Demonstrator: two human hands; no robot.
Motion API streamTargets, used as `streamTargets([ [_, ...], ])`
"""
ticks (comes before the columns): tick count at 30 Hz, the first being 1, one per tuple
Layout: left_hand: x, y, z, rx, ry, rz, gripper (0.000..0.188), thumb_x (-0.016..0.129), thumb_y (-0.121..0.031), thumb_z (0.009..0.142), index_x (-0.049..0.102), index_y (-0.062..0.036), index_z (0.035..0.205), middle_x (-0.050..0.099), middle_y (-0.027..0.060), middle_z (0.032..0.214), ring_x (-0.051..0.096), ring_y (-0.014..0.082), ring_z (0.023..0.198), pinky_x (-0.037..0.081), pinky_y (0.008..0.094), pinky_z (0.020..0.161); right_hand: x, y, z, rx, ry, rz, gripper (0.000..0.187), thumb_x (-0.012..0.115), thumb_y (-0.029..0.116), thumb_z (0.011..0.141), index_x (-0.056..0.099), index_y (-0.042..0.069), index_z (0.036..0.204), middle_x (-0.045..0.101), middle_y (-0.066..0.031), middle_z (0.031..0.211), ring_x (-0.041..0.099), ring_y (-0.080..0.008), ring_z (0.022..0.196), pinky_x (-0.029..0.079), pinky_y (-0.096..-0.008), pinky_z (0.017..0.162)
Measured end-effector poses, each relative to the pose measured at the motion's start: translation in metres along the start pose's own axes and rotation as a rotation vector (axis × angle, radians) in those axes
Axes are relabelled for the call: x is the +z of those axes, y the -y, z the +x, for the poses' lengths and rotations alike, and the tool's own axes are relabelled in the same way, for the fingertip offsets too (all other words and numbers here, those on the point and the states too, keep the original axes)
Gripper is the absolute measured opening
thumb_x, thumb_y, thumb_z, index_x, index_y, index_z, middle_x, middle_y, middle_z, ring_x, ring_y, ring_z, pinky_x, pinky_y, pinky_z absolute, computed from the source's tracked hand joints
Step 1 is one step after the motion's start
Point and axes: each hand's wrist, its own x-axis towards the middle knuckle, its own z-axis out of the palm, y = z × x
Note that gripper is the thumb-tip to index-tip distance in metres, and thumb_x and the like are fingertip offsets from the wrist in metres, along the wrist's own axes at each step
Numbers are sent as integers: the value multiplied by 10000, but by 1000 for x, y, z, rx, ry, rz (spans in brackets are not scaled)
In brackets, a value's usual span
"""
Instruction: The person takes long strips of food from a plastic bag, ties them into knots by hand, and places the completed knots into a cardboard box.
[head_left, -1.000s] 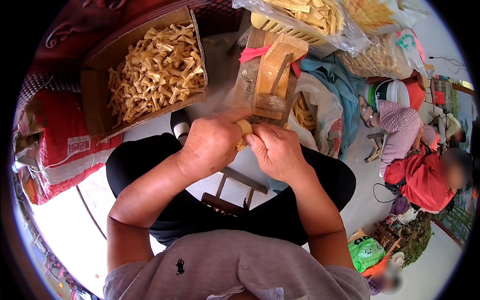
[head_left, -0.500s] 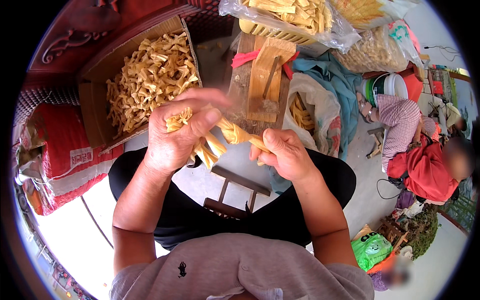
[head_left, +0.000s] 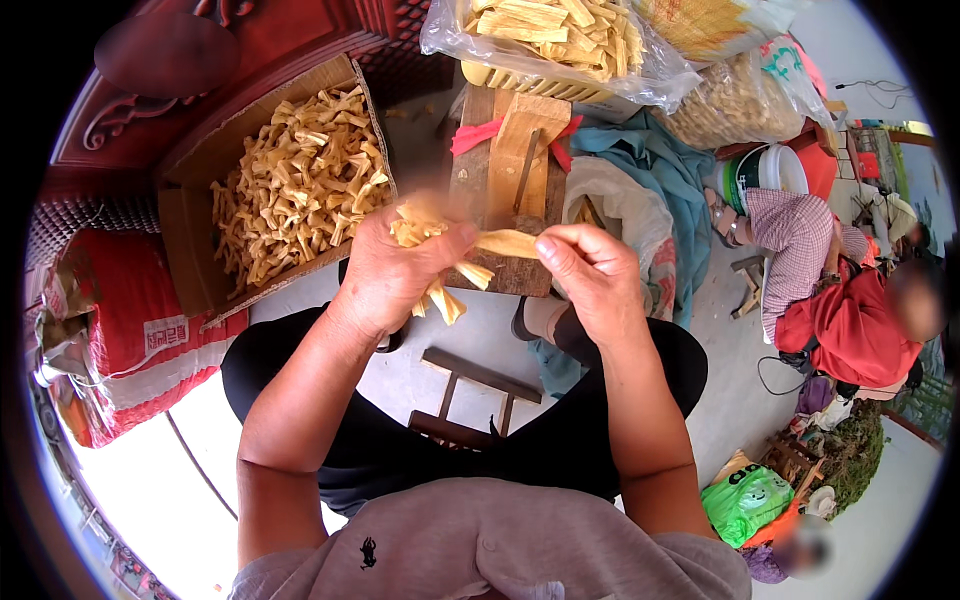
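Note:
My left hand (head_left: 385,270) is closed around a small bunch of knotted pale-yellow strips (head_left: 445,300) that look like tofu skin; their flared ends stick out below and above the fingers. Between my hands stretches one flat pale-yellow strip (head_left: 508,243). Its right end is pinched between the thumb and forefinger of my right hand (head_left: 600,275), and its other end runs to my left thumb. Both hands are over the near end of a wooden bench (head_left: 525,275). The left fingertips are blurred.
A cardboard box (head_left: 180,240) of similar knots stands at the left. A wooden block (head_left: 520,150) with a slot sits on the bench. Beyond lies a plastic bag of flat strips (head_left: 560,35); an open white sack (head_left: 640,215) is at the right. A person in red (head_left: 850,335) sits farther right.
The strip was twisted and slanted down to my right hand; now it lies flatter and nearly level. My right hand has moved up and slightly right, and my left hand right.

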Motion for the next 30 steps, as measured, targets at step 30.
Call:
streamTargets([
  [30, 12, 21, 9, -211, 97, -338, 317, 700, -207, 821, 569, -16, 1038, 627, 73, 860, 620, 151, 704, 527, 266, 602, 19, -19, 13, -214, 39, 272, 133, 614, 173, 897, 589, 49, 940, 602, -41, 810, 582, -109, 815, 463, -220, 686],
])
